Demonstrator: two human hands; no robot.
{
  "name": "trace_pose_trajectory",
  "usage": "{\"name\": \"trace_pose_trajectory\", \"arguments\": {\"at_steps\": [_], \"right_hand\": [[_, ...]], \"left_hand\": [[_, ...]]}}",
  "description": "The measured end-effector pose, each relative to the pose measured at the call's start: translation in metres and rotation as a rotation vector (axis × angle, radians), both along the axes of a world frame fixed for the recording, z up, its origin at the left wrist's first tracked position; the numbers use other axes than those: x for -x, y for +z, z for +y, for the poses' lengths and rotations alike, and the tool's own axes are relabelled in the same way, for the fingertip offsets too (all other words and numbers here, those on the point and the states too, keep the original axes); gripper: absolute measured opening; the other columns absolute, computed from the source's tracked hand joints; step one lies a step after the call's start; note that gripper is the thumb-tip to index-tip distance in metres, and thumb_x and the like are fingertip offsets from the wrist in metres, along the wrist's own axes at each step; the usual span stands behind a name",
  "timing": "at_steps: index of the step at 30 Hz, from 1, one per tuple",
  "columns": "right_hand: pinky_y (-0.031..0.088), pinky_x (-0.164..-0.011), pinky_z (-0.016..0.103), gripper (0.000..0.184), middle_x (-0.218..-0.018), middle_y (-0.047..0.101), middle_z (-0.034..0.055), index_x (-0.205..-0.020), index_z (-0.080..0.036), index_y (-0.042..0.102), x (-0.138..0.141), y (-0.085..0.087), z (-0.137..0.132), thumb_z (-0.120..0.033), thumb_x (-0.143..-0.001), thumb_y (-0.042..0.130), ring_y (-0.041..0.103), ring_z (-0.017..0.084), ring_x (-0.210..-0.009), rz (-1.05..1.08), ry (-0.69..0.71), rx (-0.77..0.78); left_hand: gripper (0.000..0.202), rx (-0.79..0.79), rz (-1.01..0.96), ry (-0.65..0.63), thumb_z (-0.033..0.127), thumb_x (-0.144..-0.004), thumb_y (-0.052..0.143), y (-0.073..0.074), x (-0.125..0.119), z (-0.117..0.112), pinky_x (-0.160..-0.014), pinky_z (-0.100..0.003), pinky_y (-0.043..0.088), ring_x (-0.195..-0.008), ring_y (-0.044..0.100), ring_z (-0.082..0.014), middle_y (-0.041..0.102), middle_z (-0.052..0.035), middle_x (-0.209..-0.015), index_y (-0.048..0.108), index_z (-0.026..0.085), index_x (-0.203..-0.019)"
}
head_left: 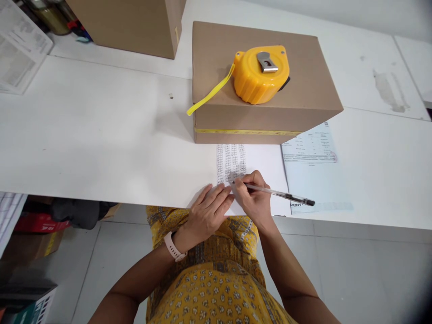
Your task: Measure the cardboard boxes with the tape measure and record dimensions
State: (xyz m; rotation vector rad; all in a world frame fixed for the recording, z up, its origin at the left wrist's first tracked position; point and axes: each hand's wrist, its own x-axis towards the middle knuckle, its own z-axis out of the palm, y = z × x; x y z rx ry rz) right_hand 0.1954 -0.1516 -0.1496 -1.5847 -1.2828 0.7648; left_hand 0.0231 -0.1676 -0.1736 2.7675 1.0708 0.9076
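My right hand (pixel 254 198) is closed around a pen (pixel 281 194), its tip down on a white sheet of paper (pixel 266 164) with columns of handwriting. My left hand (pixel 211 211) lies flat with fingers stretched, across the sheet's lower left edge and the table. Just beyond the writing stands a closed cardboard box (pixel 303 76), which covers the sheet's far end. On top of the box rests a yellow tape measure (pixel 258 81) with a metal clip and a yellow wrist strap (pixel 212 95).
A light blue printed sheet (pixel 313 180) lies right of the paper, partly under the box. Another cardboard box (pixel 135 22) stands at the back left, near jars (pixel 54 18) and printed papers (pixel 20 49). Below the white table (pixel 101 135), boxes and bags sit on the floor at left.
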Motion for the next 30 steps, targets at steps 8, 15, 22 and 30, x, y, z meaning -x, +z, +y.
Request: {"name": "trace_pose_trajectory", "arguments": {"at_steps": [8,15,22,30], "right_hand": [[0.038,-0.049,0.025,0.024,-0.060,0.054,-0.0066,-0.075,-0.024,0.050,0.0001,-0.0001,0.0019,-0.030,-0.093,0.065,0.045,0.009,-0.051,-0.019,-0.012,0.009],[0.038,-0.049,0.025,0.024,-0.060,0.054,-0.0067,-0.076,-0.024,0.050,0.0003,-0.0010,0.0015,-0.032,-0.092,0.066,0.046,0.009,-0.051,-0.010,-0.010,0.020],[0.037,-0.050,0.027,0.024,-0.060,0.053,-0.0066,-0.075,-0.025,0.048,-0.0008,0.0002,0.0010,-0.028,-0.091,0.066,0.045,0.010,-0.052,0.019,0.000,0.036],[0.037,-0.050,0.027,0.025,-0.060,0.052,-0.0064,-0.075,-0.025,0.048,-0.0006,0.0003,0.0015,-0.030,-0.092,0.065,0.044,0.010,-0.052,0.002,-0.020,0.028]], "left_hand": [[0.035,0.007,0.001,-0.002,0.028,-0.106,0.047,-0.0001,-0.0001,0.0000,-0.119,-0.046,0.041,-0.131,0.062,-0.0261,0.070,-0.0115,-0.137,0.066,0.010,-0.130],[0.035,0.013,0.012,-0.005,0.028,-0.106,0.048,-0.0008,0.0014,-0.0006,-0.121,-0.046,0.040,-0.134,0.061,-0.0258,0.069,-0.0117,-0.138,0.065,0.010,-0.131],[0.036,0.007,0.006,-0.002,0.029,-0.106,0.047,-0.0004,0.0005,-0.0007,-0.121,-0.046,0.040,-0.133,0.061,-0.0256,0.069,-0.0121,-0.138,0.065,0.010,-0.132],[0.033,0.002,0.000,0.000,0.027,-0.105,0.051,0.0007,0.0004,-0.0001,-0.121,-0.045,0.040,-0.132,0.062,-0.0256,0.070,-0.0117,-0.137,0.066,0.010,-0.129]]}}
